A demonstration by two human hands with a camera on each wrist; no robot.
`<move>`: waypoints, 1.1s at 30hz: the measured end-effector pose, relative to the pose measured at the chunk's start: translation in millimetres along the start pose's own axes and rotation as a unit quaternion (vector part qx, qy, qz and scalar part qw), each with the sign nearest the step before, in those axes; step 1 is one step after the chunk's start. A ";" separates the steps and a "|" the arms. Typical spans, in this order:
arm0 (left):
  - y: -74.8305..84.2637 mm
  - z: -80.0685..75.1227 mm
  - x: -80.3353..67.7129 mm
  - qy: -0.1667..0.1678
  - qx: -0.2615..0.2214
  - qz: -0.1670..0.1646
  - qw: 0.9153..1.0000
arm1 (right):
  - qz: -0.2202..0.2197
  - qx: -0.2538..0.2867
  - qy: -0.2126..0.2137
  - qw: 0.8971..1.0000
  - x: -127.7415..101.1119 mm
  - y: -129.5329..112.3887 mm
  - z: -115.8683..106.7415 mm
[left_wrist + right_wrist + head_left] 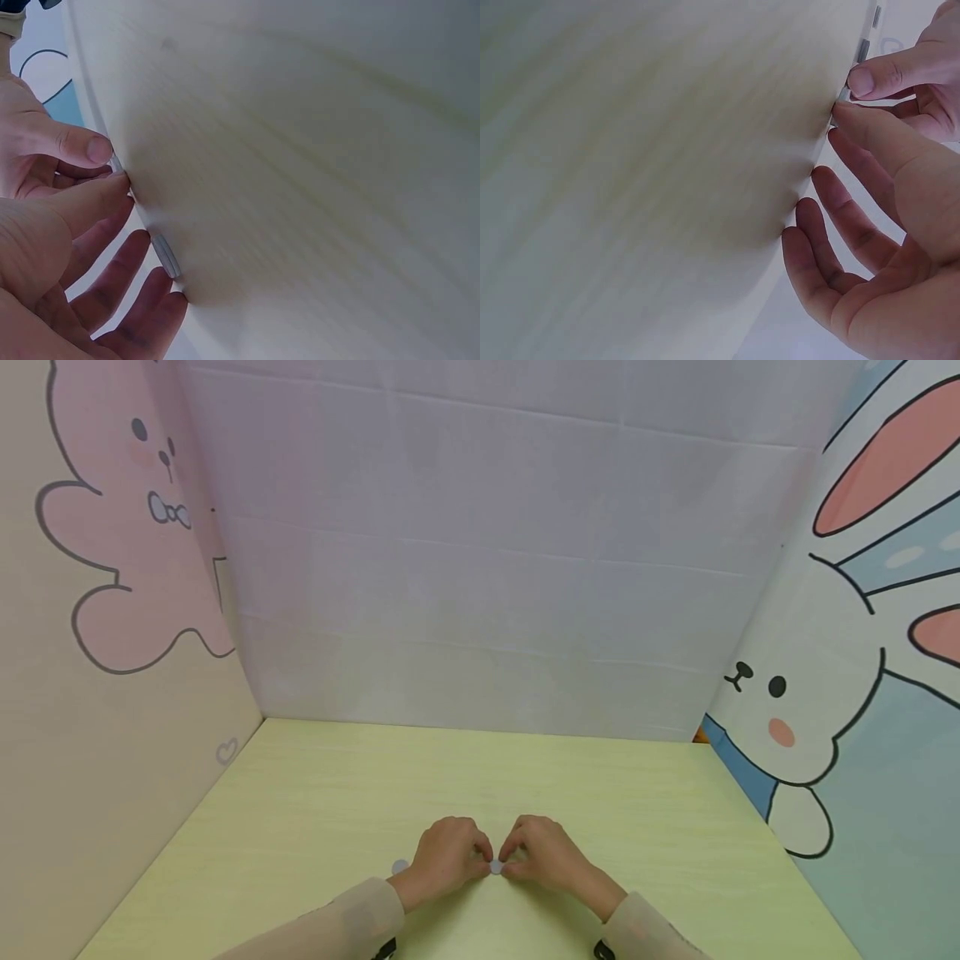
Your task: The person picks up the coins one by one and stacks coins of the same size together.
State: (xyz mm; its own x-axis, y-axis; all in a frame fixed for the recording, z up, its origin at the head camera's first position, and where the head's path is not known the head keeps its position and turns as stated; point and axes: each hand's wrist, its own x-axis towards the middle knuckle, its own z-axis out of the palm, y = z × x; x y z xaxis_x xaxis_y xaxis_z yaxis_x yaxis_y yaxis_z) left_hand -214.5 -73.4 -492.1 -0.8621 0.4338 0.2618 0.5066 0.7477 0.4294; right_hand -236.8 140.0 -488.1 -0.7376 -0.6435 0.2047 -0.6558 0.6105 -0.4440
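Observation:
A small grey disc (496,867) lies flat on the pale yellow-green table (315,793), near its front edge. My left hand (480,860) and right hand (510,862) meet over it, one on each side. In the left wrist view the left thumb tip (120,184) touches the disc (116,163), and the right thumb (90,146) comes from the other side. The right wrist view shows the same disc (845,94) between both thumb tips. The other fingers of each hand hang loosely and hold nothing. A second grey disc (400,866) lies just left of the left hand, also seen as the disc (166,256) by its fingertips.
Three upright panels box in the table: a pink cartoon panel (112,577) on the left, a plain white one (487,552) at the back, a rabbit cartoon panel (862,693) on the right. Bare tabletop stretches from my hands to the back panel.

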 end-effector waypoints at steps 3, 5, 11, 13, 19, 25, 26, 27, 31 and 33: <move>-0.8 0.4 0.1 0.002 0.001 0.002 1.000 | 0.003 -0.001 0.000 1.000 0.3 0.2 0.6; -0.7 -0.2 0.1 0.003 0.001 0.004 1.000 | 0.005 -0.001 -0.001 1.000 0.7 1.0 1.2; 0.4 -1.2 0.0 -0.002 0.001 0.004 1.000 | 0.015 0.003 -0.004 1.000 1.7 2.3 1.6; 0.8 -1.3 0.2 -0.003 0.004 0.004 1.000 | 0.020 0.006 -0.005 1.000 1.8 2.6 1.8; 1.5 -1.4 0.6 0.001 0.010 0.012 1.000 | 0.025 0.005 -0.008 1.000 2.1 2.2 0.5; 1.6 -1.8 0.7 0.004 0.015 0.018 1.000 | 0.030 0.012 -0.007 0.999 2.9 0.9 -0.7; 1.5 -1.6 0.7 0.005 0.015 0.018 1.000 | 0.032 0.013 -0.006 0.999 2.9 0.9 -0.5; 1.4 -1.4 0.8 0.005 0.015 0.018 1.000 | 0.032 0.013 -0.007 0.999 3.0 0.9 -0.3; 0.7 -0.2 0.8 0.003 0.014 0.017 1.000 | 0.035 0.014 -0.008 0.999 2.8 1.6 0.8; 0.6 -0.1 0.8 0.002 0.014 0.015 1.000 | 0.036 0.014 -0.008 0.999 2.7 1.6 0.7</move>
State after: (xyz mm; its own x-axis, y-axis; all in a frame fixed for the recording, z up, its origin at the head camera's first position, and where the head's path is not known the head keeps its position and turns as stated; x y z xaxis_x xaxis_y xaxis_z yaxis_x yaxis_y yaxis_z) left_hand -214.9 -72.6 -491.6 -0.8460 0.4547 0.2784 0.5324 0.7478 0.3966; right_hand -239.7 138.9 -488.9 -0.7799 -0.6059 0.1569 -0.5959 0.6422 -0.4821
